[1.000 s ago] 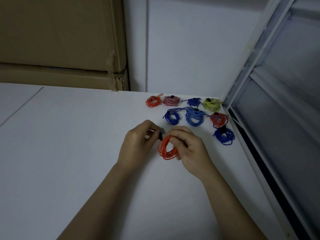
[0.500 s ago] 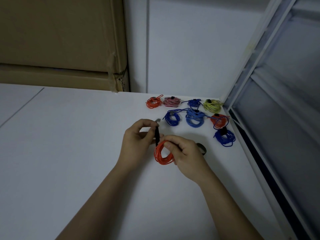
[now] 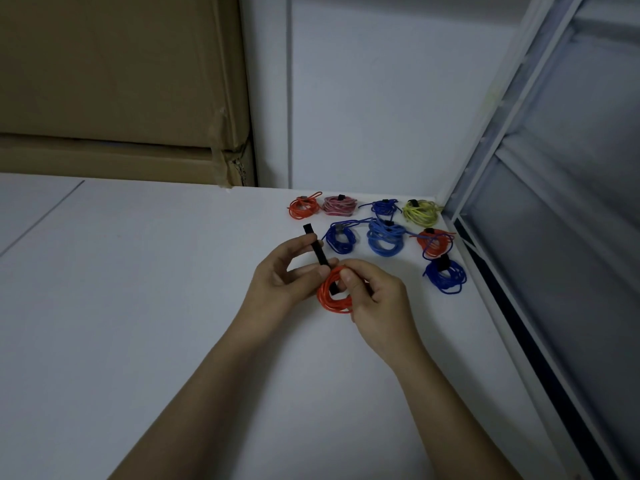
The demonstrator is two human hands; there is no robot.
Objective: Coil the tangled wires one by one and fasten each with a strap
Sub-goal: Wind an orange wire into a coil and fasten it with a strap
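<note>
White, matte tabletop point(image 3: 145, 306) runs back to a pale panelled wall, with stacked brown cardboard boxes point(image 3: 117, 88) at the far left and a slanted white metal window frame point(image 3: 491, 140) closing the right side; near the middle of that surface the right hand point(image 3: 375, 294) holds a small orange coil of thin wire point(image 3: 333, 295), thumb pressed onto the upper part of the ring and fingers curled behind it, so the coil stands tilted toward the camera just above the table; a flat black fastening strap point(image 3: 317, 249) passes through the coil's opening and rises up and slightly to the left, its long axis near vertical in view, its free end standing clear above the knuckles; the left hand point(image 3: 287, 277) pinches that strap between thumb and forefinger, immediately left of the coil and touching it; the strap's free end therefore lies above and left of the coil, and folding it back over the bundle looks like the left hand's job, being the nearer one; eight strapped wire coils point(image 3: 381, 233) in orange, pink, blue and yellow-green sit in rows just beyond the hands toward the corner, so room is tight ahead and to the right, where the table edge is near; open surface lies to the left and toward the person.
</note>
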